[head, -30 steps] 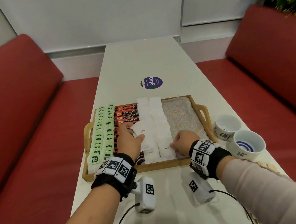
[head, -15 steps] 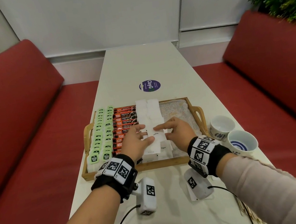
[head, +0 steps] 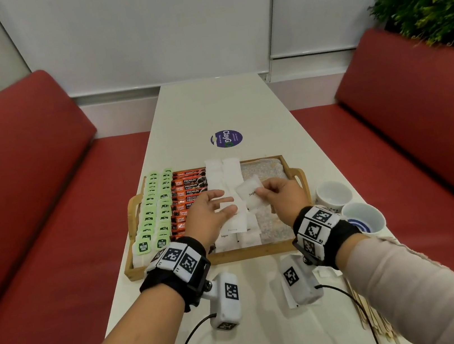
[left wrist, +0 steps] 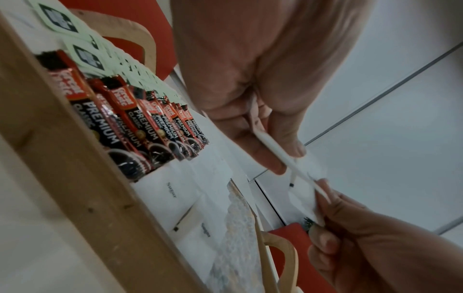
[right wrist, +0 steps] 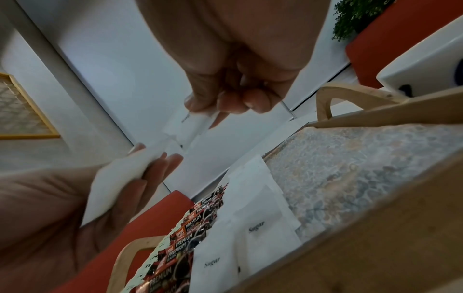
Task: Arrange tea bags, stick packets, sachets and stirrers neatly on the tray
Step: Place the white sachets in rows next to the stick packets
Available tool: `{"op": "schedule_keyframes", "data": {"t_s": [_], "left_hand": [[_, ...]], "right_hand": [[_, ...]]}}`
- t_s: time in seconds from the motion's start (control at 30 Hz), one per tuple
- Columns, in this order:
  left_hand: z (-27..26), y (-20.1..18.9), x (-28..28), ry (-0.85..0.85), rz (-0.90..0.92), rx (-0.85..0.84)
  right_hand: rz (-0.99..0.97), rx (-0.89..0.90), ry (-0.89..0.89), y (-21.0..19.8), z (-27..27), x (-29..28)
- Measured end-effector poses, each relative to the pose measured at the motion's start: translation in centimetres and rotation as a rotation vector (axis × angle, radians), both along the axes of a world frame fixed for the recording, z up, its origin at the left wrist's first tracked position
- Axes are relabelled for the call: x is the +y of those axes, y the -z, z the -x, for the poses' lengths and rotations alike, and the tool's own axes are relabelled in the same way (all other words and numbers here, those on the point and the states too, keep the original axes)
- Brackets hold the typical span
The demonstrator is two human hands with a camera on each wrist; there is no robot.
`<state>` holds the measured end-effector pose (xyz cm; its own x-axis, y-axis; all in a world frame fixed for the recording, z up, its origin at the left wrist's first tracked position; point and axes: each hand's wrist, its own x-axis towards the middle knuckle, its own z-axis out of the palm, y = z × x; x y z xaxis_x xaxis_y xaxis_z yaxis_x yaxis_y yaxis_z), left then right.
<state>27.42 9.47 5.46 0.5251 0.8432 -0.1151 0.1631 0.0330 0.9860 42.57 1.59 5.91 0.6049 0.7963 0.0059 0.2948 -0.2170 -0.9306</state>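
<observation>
Sugar sachet (head: 250, 195) pinched by right hand (head: 284, 200) above tray (head: 261, 250). Second white sachet (left wrist: 283, 152) gripped by left hand (head: 207, 219), at 9 o'clock.

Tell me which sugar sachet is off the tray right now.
The sugar sachet pinched in the right hand, tilted above the tray. The other sachets lie flat in two columns.
</observation>
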Motion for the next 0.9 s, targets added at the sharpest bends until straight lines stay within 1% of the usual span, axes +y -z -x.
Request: {"op": "schedule_keyframes", "data": {"t_s": [0.1, 0.27, 0.4, 0.5, 0.6, 0.67, 0.9], "left_hand": [[-0.4, -0.2, 0.3, 0.009, -0.017, 0.025], [-0.3, 0.1, 1.2, -0.067, -0.085, 0.070], [0.4, 0.6, 1.9, -0.139, -0.148, 0.090], [1.1, 0.9, 2.2, -0.175, -0.168, 0.104], [1.6, 1.3, 2.4, -0.220, -0.146, 0.079], [1.9, 1.6, 2.5, -0.231, -0.138, 0.074], [2.7, 2.3, 3.2, -0.248, -0.068, 0.065]], "right_hand": [[0.019, -0.002, 0.013, -0.1, 0.0, 0.2], [0.049, 0.004, 0.024, -0.4, 0.3, 0.3], [0.103, -0.032, 0.017, 0.5, 0.6, 0.6], [0.189, -0.042, -0.010, 1.8, 0.9, 0.6], [0.279, -0.034, -0.018, 3.1, 1.1, 0.7], [0.357, -0.067, -0.025, 3.8, 1.1, 0.8], [0.540, -0.134, -0.039, 4.4, 1.0, 0.9]]}}
